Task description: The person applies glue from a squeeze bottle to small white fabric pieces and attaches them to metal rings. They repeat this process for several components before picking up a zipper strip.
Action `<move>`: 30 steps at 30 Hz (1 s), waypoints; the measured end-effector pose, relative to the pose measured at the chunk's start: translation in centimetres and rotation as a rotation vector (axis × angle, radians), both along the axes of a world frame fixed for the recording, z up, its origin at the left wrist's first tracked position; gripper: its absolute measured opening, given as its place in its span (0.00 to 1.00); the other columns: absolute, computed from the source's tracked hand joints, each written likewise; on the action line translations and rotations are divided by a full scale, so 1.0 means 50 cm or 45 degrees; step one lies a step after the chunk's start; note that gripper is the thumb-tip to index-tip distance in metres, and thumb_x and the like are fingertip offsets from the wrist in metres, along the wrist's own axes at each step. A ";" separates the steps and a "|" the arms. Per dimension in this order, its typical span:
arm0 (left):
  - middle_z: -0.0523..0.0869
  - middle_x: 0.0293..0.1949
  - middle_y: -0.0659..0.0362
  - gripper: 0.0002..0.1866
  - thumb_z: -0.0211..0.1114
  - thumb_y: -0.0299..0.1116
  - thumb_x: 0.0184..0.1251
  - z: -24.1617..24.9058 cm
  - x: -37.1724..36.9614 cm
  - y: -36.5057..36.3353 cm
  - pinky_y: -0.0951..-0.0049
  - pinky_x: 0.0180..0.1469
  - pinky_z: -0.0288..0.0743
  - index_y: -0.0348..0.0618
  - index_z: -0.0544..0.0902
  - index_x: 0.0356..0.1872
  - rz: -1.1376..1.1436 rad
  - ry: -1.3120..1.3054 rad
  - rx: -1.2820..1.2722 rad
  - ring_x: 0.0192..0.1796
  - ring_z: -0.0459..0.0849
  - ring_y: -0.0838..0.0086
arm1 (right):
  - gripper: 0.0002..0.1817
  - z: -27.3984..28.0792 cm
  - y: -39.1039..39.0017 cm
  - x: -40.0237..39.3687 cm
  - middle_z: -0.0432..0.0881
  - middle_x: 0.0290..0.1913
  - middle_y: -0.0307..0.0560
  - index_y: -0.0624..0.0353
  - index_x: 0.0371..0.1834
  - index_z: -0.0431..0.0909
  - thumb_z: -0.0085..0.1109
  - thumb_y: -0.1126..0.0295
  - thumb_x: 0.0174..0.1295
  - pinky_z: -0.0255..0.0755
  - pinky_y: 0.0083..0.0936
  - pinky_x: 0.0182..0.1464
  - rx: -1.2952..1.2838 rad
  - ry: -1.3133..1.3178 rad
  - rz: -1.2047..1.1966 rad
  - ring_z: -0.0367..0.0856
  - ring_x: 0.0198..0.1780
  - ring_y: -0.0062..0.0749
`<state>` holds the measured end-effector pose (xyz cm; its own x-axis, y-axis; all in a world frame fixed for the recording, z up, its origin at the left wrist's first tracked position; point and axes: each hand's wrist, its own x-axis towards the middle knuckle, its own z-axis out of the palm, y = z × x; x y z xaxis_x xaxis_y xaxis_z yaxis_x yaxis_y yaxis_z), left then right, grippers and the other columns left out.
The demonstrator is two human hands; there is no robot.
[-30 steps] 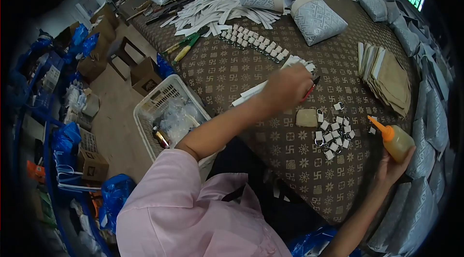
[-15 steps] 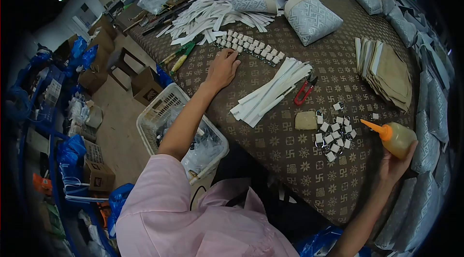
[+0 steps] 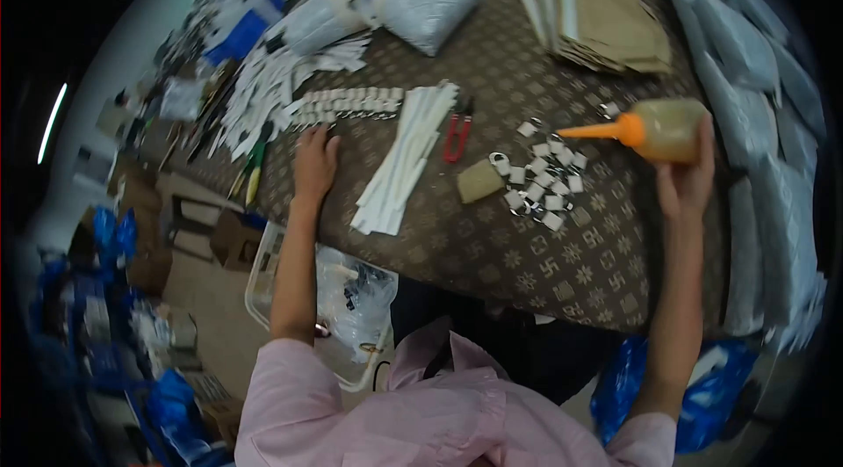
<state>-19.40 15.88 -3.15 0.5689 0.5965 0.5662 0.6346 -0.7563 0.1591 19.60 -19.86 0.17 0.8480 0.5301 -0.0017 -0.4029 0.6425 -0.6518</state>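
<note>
My right hand (image 3: 689, 190) grips a squeeze bottle (image 3: 674, 130) of yellowish liquid, tilted on its side, its orange nozzle pointing left above the tabletop. Below and left of the nozzle lies a loose pile of white tabs with metal rings (image 3: 543, 179), beside a tan block (image 3: 480, 182). My left hand (image 3: 314, 166) rests on the patterned table, fingers extended, at the near left end of neat rows of similar tabs (image 3: 351, 104). Between the hands lie a bundle of white strips (image 3: 406, 159) and red-handled snips (image 3: 457, 137).
Pliers with green-yellow handles (image 3: 254, 173) lie left of my left hand, near a heap of white strips (image 3: 255, 102). Silvery patterned bags (image 3: 430, 6) and stacked brown pieces (image 3: 619, 28) lie farther back. Grey bags (image 3: 781, 230) line the right. A white basket (image 3: 256, 291) stands below the table's left edge.
The view has turned, so the table's contents appear shifted left and up. My right hand has raised the bottle, its nozzle now nearer the loose tabs. My left hand stays by the rows.
</note>
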 end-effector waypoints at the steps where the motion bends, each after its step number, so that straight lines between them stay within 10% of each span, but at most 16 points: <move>1: 0.77 0.44 0.47 0.13 0.57 0.32 0.62 0.003 0.003 -0.013 0.62 0.47 0.70 0.36 0.77 0.46 -0.007 -0.016 0.000 0.45 0.76 0.54 | 0.20 0.011 -0.001 -0.011 0.76 0.47 0.43 0.55 0.51 0.70 0.51 0.55 0.63 0.79 0.36 0.41 -0.020 -0.064 -0.027 0.77 0.50 0.35; 12: 0.80 0.40 0.52 0.13 0.56 0.28 0.63 0.138 0.318 -0.278 0.73 0.49 0.70 0.35 0.77 0.47 -0.761 0.147 -0.630 0.44 0.79 0.66 | 0.26 0.041 0.001 -0.017 0.77 0.44 0.48 0.61 0.52 0.67 0.52 0.51 0.61 0.82 0.29 0.30 -0.036 -0.229 -0.071 0.81 0.41 0.34; 15: 0.77 0.46 0.48 0.15 0.57 0.25 0.60 0.103 0.419 -0.268 0.67 0.48 0.69 0.35 0.75 0.49 -0.979 0.239 -0.453 0.46 0.77 0.56 | 0.27 0.041 -0.003 -0.014 0.75 0.45 0.48 0.61 0.53 0.66 0.52 0.50 0.60 0.83 0.29 0.30 -0.023 -0.241 -0.072 0.81 0.42 0.34; 18: 0.73 0.50 0.47 0.17 0.56 0.23 0.59 0.101 0.464 -0.254 0.64 0.50 0.68 0.36 0.74 0.51 -1.018 0.605 -0.475 0.48 0.75 0.56 | 0.29 0.047 -0.003 -0.015 0.74 0.46 0.49 0.61 0.56 0.64 0.54 0.50 0.60 0.83 0.30 0.31 -0.035 -0.196 -0.111 0.81 0.43 0.35; 25: 0.75 0.22 0.63 0.10 0.67 0.30 0.54 0.130 0.467 -0.231 0.76 0.31 0.66 0.36 0.76 0.27 -0.773 0.570 -0.738 0.27 0.72 0.81 | 0.28 0.043 -0.006 -0.002 0.76 0.44 0.49 0.62 0.52 0.66 0.54 0.50 0.59 0.83 0.30 0.31 -0.003 -0.176 -0.142 0.82 0.41 0.35; 30: 0.76 0.20 0.60 0.11 0.68 0.32 0.51 0.095 0.442 -0.243 0.74 0.29 0.65 0.35 0.76 0.25 -0.607 0.302 -0.763 0.25 0.72 0.78 | 0.27 0.037 -0.010 0.001 0.76 0.44 0.49 0.62 0.52 0.66 0.54 0.51 0.59 0.83 0.28 0.30 -0.027 -0.252 -0.128 0.82 0.41 0.34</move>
